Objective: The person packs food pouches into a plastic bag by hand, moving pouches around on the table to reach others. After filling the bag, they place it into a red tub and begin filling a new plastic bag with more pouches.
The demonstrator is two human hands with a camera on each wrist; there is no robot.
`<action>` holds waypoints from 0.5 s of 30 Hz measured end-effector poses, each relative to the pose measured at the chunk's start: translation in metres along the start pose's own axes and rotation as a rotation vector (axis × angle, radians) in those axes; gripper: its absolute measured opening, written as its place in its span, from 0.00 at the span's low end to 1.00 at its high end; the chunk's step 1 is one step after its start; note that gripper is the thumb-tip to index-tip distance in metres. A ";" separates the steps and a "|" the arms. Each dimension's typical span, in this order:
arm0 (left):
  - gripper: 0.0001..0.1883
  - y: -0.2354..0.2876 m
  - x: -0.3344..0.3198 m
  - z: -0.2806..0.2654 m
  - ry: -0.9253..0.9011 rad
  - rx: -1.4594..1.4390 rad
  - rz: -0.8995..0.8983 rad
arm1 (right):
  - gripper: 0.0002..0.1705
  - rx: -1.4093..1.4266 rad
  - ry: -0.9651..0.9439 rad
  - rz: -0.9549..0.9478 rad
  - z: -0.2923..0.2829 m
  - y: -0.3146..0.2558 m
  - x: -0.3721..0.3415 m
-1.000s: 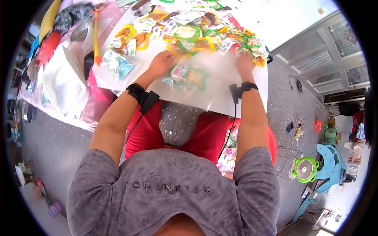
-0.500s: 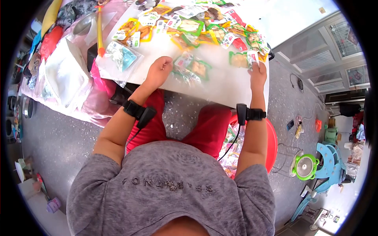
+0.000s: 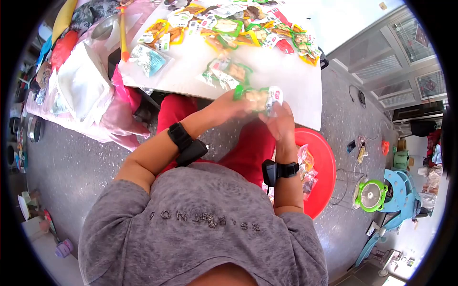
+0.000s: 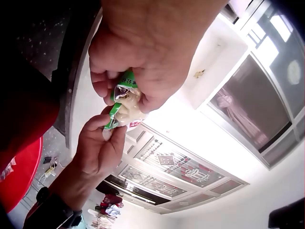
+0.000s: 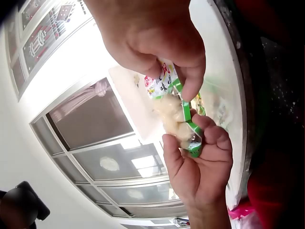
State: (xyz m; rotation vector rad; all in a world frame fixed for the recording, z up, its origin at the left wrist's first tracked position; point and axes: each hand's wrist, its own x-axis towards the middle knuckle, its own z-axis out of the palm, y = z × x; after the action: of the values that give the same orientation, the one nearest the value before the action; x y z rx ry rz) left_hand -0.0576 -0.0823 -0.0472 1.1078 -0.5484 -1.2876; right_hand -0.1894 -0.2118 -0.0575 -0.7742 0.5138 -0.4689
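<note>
The packet (image 3: 257,99) lies between both hands, raised by the surface's (image 3: 303,97) near edge, its long axis running side to side — left hand (image 3: 228,107) pinching the green end, right hand (image 3: 280,125) the white-labelled end — so neither is clearly nearer.

The left forearm (image 3: 153,148) slants far and right; left hand (image 3: 227,107) and right hand (image 3: 279,122) both pinch, near each other.

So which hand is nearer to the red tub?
Right: the right hand pinches the green-edged packet at its end nearer the red tub; the left hand holds the opposite end, farther away.
</note>
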 end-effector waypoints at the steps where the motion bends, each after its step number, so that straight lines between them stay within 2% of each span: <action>1: 0.19 0.002 -0.002 0.000 -0.011 0.023 -0.007 | 0.09 -0.010 -0.033 0.030 -0.003 -0.001 -0.004; 3: 0.19 0.001 -0.003 0.001 -0.057 0.075 -0.024 | 0.10 -0.028 -0.099 0.086 -0.011 -0.006 -0.012; 5: 0.18 -0.003 -0.003 0.001 -0.123 0.130 -0.041 | 0.12 -0.073 -0.154 0.064 -0.019 -0.003 -0.015; 6: 0.16 -0.004 -0.004 0.005 -0.100 0.105 -0.027 | 0.13 -0.097 -0.184 0.055 -0.022 -0.001 -0.016; 8: 0.11 -0.005 -0.007 0.016 -0.054 0.054 0.003 | 0.13 -0.081 -0.119 0.028 -0.023 0.003 -0.018; 11: 0.17 -0.024 0.010 0.002 -0.005 0.385 0.171 | 0.13 -0.011 -0.063 -0.063 -0.028 0.010 -0.018; 14: 0.17 -0.025 0.024 -0.010 0.313 0.723 0.381 | 0.12 0.054 0.050 -0.155 -0.034 0.012 -0.015; 15: 0.16 -0.023 0.026 -0.010 0.361 0.868 0.443 | 0.12 0.068 0.101 -0.182 -0.036 0.012 -0.014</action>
State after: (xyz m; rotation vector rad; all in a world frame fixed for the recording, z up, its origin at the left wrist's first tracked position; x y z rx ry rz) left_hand -0.0533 -0.1008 -0.0776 1.7527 -1.0488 -0.4158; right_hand -0.2192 -0.2154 -0.0850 -0.7372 0.5212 -0.6935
